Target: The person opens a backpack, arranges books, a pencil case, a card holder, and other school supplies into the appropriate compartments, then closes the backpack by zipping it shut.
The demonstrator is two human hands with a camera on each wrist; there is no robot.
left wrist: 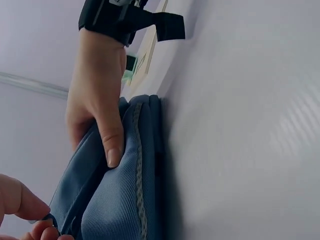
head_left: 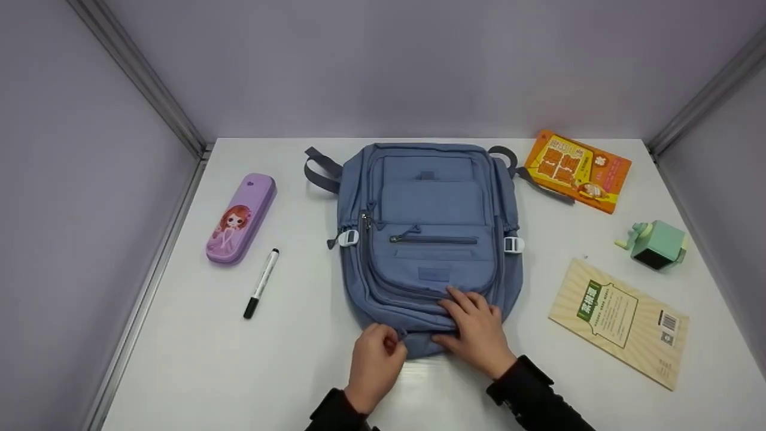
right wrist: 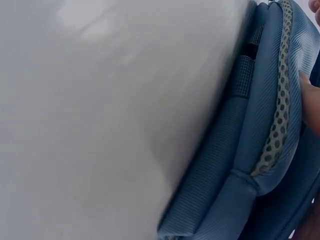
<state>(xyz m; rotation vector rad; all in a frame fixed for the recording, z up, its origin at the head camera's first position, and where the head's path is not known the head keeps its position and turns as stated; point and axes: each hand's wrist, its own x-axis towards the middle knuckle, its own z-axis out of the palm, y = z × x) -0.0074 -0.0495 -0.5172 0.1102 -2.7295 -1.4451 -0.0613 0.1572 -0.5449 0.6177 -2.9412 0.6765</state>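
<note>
One blue cloth backpack (head_left: 434, 203) lies in the middle of one white table (head_left: 179, 365). At its near end, the left hand (head_left: 377, 362) pinches one small blue tab (head_left: 403, 333); the right hand (head_left: 479, 338) grips the edge, fingers spread on top. To the left are one long purple case (head_left: 242, 218) and one white pen with a black tip (head_left: 261, 284). To the right: one flat orange packet (head_left: 577, 170), one boxy green gadget (head_left: 660, 239), one thin cream book (head_left: 622, 326).

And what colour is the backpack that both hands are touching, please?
The backpack is a muted, greyish blue; the head view shows it best.
</note>
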